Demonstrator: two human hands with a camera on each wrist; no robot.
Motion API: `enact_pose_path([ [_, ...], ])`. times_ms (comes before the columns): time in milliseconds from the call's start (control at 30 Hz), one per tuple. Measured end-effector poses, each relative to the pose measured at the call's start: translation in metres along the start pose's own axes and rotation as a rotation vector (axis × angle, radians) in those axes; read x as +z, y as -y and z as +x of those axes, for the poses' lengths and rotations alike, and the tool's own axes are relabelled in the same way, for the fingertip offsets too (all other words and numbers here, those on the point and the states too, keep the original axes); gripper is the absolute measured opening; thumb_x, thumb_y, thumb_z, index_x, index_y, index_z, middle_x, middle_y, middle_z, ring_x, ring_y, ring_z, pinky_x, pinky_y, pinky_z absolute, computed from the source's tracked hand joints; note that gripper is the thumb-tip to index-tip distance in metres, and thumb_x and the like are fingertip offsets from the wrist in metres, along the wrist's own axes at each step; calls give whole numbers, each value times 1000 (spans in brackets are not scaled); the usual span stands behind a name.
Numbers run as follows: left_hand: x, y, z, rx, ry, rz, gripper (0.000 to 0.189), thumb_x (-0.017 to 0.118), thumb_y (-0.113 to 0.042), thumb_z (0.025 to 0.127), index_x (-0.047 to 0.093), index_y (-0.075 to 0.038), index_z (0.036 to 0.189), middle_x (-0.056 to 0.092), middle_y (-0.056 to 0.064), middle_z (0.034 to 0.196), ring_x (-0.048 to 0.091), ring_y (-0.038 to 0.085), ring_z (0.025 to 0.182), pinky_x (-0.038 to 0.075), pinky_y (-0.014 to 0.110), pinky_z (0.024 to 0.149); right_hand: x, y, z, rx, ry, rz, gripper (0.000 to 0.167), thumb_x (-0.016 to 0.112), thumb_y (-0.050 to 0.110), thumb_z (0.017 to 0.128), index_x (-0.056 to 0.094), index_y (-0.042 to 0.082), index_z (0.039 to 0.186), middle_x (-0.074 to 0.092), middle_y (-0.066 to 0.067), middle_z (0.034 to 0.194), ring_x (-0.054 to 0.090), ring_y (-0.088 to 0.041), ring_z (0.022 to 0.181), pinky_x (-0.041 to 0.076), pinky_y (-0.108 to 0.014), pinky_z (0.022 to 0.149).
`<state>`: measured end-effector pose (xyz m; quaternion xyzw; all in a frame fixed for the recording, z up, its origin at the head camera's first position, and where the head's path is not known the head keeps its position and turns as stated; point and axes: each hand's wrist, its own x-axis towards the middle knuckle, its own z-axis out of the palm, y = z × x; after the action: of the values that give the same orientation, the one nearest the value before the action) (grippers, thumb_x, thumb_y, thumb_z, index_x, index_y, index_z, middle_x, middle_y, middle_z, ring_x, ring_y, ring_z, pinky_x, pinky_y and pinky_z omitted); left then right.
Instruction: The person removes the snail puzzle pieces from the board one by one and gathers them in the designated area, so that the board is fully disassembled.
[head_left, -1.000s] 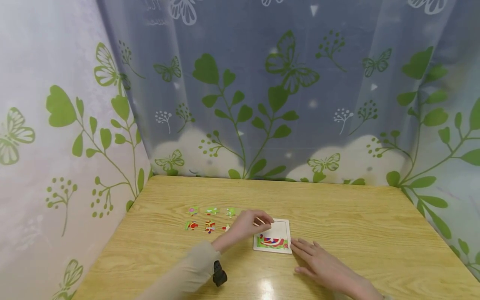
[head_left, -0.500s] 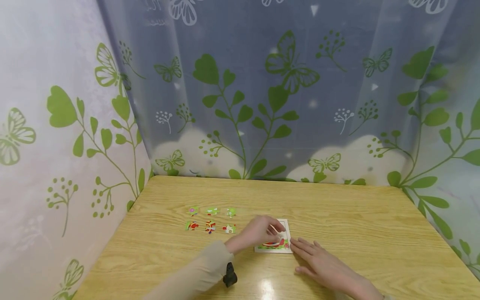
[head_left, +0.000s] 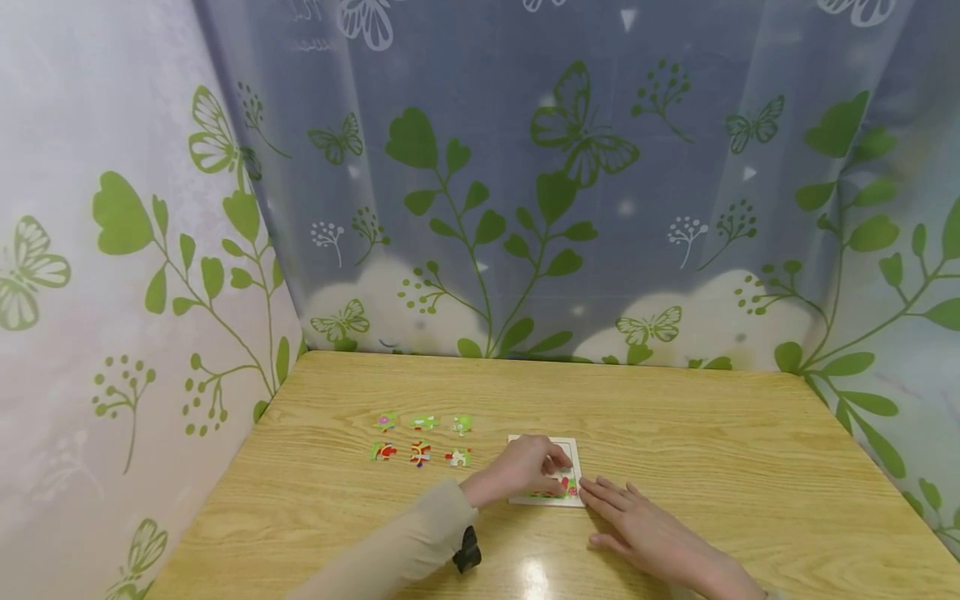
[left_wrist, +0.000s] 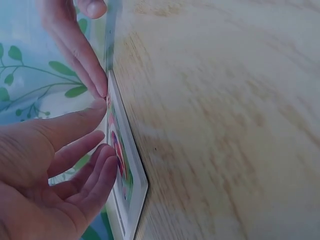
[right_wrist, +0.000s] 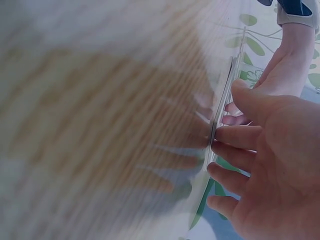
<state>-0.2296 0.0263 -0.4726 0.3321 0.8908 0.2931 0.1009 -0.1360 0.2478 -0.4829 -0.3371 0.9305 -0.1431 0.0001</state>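
Observation:
A small jigsaw board (head_left: 579, 498) with a pale frame lies on the table, and colourful pieces show along its near side. My left hand (head_left: 517, 468) is over this board with fingers loosely bent; no piece shows between thumb and fingers. In the left wrist view, the left fingertips (left_wrist: 111, 159) are right at the printed picture and the thumb reaches toward the board's side. My right hand (head_left: 648, 533) lies with fingers extended, fingertips at the board's right edge. The left hand hides much of the board's middle.
Loose jigsaw pieces lie left of the board in two rows, among them a red-and-green piece (head_left: 384, 452) and a white-and-red piece (head_left: 459, 457). The wooden table (head_left: 675, 417) meets a patterned curtain (head_left: 480, 208) at the back.
My left hand has moved right and slightly down over the board, uncovering the nearest loose piece and covering more of the picture. The right hand has stayed at the board's edge.

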Motion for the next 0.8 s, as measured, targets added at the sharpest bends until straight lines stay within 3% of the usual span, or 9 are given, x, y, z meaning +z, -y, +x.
enact_pose_path([
  [367, 2, -2, 0, -9, -13, 86, 26, 88, -19, 80, 80, -11, 103, 71, -5, 93, 62, 1, 80, 48, 13, 69, -1, 4, 1, 6, 0, -6, 64, 58, 42, 102, 50, -3, 146, 52, -20, 148, 49, -41, 135, 39, -63, 105],
  [800, 0, -2, 1, 10, 2, 82, 21, 87, -8, 81, 78, -9, 100, 69, -2, 90, 60, 2, 77, 47, 11, 69, -1, 4, 2, 11, -10, -14, 64, 59, 42, 101, 51, -3, 146, 52, -20, 148, 49, -42, 135, 39, -62, 106],
])
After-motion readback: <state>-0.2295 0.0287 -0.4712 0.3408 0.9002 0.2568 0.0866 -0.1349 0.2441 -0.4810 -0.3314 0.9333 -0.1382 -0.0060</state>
